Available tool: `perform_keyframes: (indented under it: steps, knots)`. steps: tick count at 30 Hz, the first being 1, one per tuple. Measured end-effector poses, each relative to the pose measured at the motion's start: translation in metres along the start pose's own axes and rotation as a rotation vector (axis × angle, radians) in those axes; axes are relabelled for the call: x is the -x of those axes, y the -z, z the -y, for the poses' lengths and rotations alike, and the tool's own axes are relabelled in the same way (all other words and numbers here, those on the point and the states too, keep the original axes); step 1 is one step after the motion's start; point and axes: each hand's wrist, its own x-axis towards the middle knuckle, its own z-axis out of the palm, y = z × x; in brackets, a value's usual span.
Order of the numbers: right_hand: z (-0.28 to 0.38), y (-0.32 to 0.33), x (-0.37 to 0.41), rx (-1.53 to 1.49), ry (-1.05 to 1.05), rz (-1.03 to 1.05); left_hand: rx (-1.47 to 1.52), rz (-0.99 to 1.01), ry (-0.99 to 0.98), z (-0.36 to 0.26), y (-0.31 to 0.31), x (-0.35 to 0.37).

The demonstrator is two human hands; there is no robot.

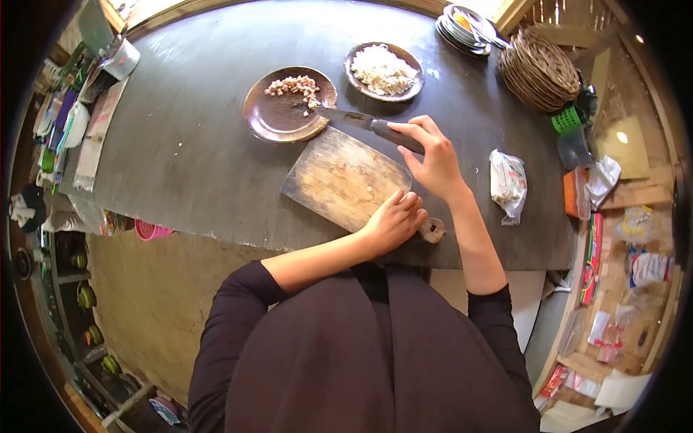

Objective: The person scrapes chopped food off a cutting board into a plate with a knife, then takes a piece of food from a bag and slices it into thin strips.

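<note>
1 board (346, 177), 1 knife (350, 117), 2 food plates, 1 packet (509, 185) R of board. L plate (274, 119), just beyond board: chopped bits (309, 86). R plate (413, 88), farther beyond: white shreds (382, 68). R hand (435, 164) gripping knife, tip by L plate's rim. L hand (393, 224) on board's near R end, fingers curled; can't tell if gripping. Tabletop (173, 166) stretches wide L of board; front edge close nearside.

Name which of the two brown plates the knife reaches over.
The left plate, holding small chopped pieces; the knife reaches over its right rim. The other plate, heaped with white shreds, lies clear of the knife.
</note>
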Motion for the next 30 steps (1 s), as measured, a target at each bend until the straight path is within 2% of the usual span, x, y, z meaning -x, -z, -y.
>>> perform_keyframes:
  steps: [2, 6, 8, 10, 13, 17, 24, 30]
  knots:
    - [0.004, -0.007, -0.014, 0.124, 0.080, 0.059, -0.115, -0.229, 0.014, 0.001, 0.000, 0.005]
    - [0.003, -0.017, -0.034, 0.181, 0.154, 0.148, 0.090, -0.242, 0.142, 0.007, 0.024, 0.015]
    - [0.000, -0.020, -0.042, 0.174, 0.175, 0.164, 0.312, -0.170, 0.267, 0.017, 0.045, 0.028]
    - [-0.004, -0.022, -0.049, 0.206, 0.178, 0.151, 0.332, -0.158, 0.325, 0.024, 0.055, 0.042]
    - [-0.011, -0.024, -0.061, 0.242, 0.142, 0.170, 0.345, -0.342, 0.434, 0.030, 0.053, 0.060]
    - [-0.016, -0.024, -0.067, 0.304, 0.143, 0.149, 0.396, -0.398, 0.540, 0.032, 0.054, 0.078]
    - [-0.007, -0.036, -0.069, 0.296, 0.141, 0.126, 0.438, -0.387, 0.573, 0.043, 0.056, 0.097]
    - [0.001, -0.019, -0.054, 0.300, 0.136, 0.089, 0.445, -0.388, 0.557, 0.050, 0.063, 0.105]
